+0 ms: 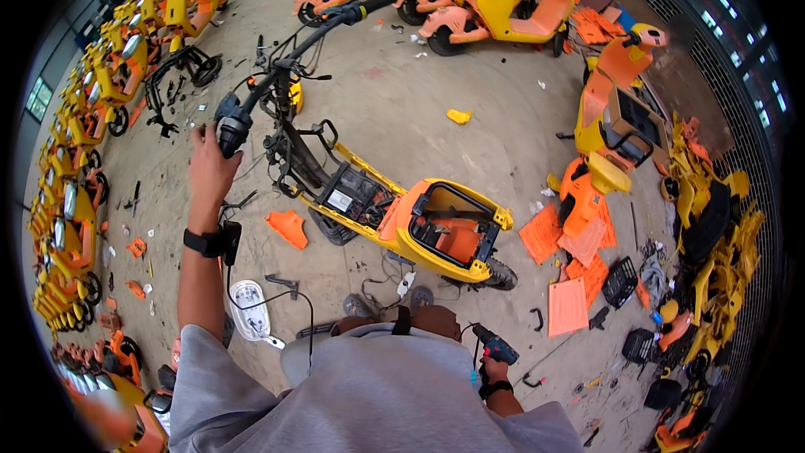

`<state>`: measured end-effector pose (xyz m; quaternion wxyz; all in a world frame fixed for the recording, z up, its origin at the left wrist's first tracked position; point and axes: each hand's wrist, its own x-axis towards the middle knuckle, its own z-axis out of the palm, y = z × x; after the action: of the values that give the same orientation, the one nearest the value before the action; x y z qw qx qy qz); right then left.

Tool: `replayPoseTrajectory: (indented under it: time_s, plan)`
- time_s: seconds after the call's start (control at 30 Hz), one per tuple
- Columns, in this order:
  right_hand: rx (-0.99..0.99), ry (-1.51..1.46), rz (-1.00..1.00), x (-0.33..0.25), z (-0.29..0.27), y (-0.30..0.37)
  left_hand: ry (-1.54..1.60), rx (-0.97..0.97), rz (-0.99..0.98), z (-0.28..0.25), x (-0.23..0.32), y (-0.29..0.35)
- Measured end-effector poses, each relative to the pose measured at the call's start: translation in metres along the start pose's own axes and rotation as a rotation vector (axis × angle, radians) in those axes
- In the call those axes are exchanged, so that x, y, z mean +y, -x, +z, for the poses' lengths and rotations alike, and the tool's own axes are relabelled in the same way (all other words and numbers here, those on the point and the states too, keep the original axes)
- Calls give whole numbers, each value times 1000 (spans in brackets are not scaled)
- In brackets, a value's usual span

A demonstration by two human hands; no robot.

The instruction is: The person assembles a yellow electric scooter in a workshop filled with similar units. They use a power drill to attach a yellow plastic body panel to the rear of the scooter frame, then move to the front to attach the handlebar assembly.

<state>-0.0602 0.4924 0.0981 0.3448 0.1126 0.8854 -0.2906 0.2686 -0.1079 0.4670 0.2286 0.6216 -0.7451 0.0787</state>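
My left hand [211,166] is closed around the black end of the handlebar [239,117] of a partly stripped yellow scooter [417,239]. Lower right, beside my body, my right hand [495,372] grips a cordless drill [498,347] with a dark body, its nose pointing up and left. The scooter stands in front of me, its front frame and wiring bare. A black compartment [360,193] with wires shows in its floor. At the rear, the seat is off, and the black-rimmed opening [459,226] has an orange inside.
Rows of yellow scooters [75,201] line the left side, and more [511,0] stand at the back. Orange panels [568,306] and a heap of yellow body parts [729,260] lie at right. A white oval part [250,309], an orange piece [288,228] and cables litter the floor nearby.
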Motion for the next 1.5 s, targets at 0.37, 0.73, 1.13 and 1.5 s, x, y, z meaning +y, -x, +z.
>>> replayPoseTrajectory:
  time_s: [0.37,0.73,1.13,1.5]
  plan:
    - [70,-247,313,15,2,32,-139,-111,10,16,-25,-1]
    - [-187,-723,-80,-151,10,-68,-186,-196,-6,8,-11,-6]
    - [-58,-899,-199,-284,114,-119,-101,-238,-4,11,-17,-16]
    - [-121,-812,204,-104,8,-121,-54,-410,-174,9,-3,-24]
